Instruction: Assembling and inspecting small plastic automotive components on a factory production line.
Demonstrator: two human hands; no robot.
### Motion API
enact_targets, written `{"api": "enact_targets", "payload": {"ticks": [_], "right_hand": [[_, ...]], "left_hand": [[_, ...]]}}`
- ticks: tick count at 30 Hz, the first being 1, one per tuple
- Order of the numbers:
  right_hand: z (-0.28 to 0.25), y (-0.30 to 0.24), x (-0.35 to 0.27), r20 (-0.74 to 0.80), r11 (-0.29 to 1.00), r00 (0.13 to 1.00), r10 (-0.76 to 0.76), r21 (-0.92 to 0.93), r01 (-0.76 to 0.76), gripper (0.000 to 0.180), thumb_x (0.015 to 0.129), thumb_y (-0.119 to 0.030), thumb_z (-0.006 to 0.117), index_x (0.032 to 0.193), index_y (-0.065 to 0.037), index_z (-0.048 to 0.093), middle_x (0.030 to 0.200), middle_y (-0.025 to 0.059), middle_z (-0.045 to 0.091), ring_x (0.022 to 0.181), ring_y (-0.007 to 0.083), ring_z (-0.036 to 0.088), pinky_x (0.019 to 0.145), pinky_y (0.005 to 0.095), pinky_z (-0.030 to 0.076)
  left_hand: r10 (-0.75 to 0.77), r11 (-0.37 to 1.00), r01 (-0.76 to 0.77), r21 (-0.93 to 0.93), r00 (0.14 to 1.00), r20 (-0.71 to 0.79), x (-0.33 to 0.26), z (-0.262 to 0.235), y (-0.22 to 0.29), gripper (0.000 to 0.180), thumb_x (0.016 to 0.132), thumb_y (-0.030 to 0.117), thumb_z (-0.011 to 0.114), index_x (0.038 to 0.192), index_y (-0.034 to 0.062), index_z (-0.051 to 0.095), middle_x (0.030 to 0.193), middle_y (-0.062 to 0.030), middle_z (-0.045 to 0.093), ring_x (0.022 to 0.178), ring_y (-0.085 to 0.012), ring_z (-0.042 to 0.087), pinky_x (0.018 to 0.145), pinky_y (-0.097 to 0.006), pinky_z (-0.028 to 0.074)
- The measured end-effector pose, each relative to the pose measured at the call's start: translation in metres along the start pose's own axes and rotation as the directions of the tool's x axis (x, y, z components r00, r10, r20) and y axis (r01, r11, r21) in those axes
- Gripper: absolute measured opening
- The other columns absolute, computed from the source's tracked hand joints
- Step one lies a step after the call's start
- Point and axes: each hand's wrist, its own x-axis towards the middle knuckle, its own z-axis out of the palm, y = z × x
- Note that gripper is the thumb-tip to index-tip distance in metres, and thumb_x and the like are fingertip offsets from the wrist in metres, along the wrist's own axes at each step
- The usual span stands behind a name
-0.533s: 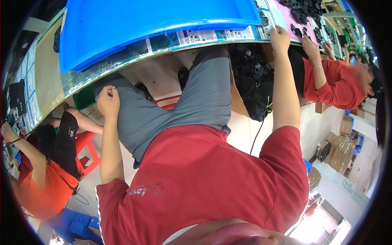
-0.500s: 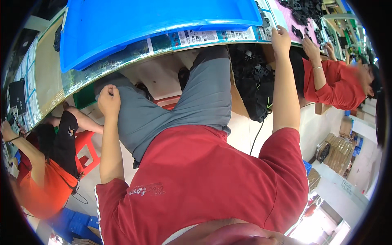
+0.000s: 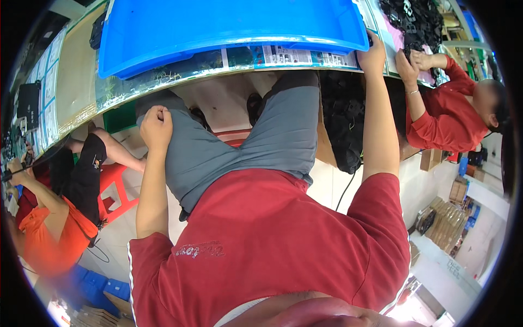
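1. The right hand point(image 3: 372, 54) reaches up to the near right corner of the blue tray point(image 3: 229, 27), fingers curled against its rim; whether they truly clamp it is hard to tell.
2. The tray lies on the workbench point(image 3: 76, 82), close to its near edge.
3. The left hand point(image 3: 156, 121) is closed in a loose fist on the grey shorts point(image 3: 229, 147), at the knee.
4. A pile of black parts point(image 3: 417, 16) lies toward the bench's right end.

Red plastic stool point(image 3: 117, 188) on the floor, stacked cardboard boxes point(image 3: 449, 220), heap of black parts point(image 3: 417, 19), co-worker's red sleeve point(image 3: 444, 117)
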Motion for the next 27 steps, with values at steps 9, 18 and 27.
{"api": "enact_targets", "payload": {"ticks": [9,18,27], "right_hand": [[0.006,-0.021,-0.02,-0.139,0.992,0.988,0.071,-0.09,-0.084,0.046,0.084,-0.028,0.076,0.125,-0.008,0.071,0.123,0.018,0.07,0.118,0.0368,0.064,0.105,0.0442,0.049],[0.005,-0.028,-0.028,-0.157,0.995,0.985,0.065,-0.068,-0.077,0.047,0.082,-0.018,0.071,0.127,-0.008,0.069,0.126,0.0162,0.067,0.121,0.0364,0.061,0.107,0.0449,0.046],[0.0,-0.035,-0.031,-0.125,0.995,0.988,0.087,-0.033,-0.091,0.051,0.079,-0.014,0.072,0.129,-0.007,0.067,0.127,0.0163,0.066,0.122,0.0372,0.059,0.108,0.0455,0.045]], "left_hand": [[-0.035,0.999,0.035,-0.011,0.999,-0.02,-0.002,-0.006,-0.01,0.009,0.088,0.018,0.067,0.086,0.0096,0.071,0.074,-0.0055,0.065,0.07,-0.0293,0.065,0.065,-0.042,0.051],[0.005,1.0,-0.005,-0.008,1.0,0.0,0.001,0.001,0.001,0.011,0.089,0.02,0.068,0.088,0.0091,0.071,0.074,-0.0066,0.066,0.071,-0.0309,0.066,0.065,-0.044,0.051],[0.023,1.0,-0.024,-0.014,1.0,-0.019,0.0,0.002,0.008,0.01,0.089,0.019,0.068,0.086,0.0095,0.07,0.074,-0.0069,0.065,0.069,-0.0316,0.065,0.063,-0.045,0.05]]}}
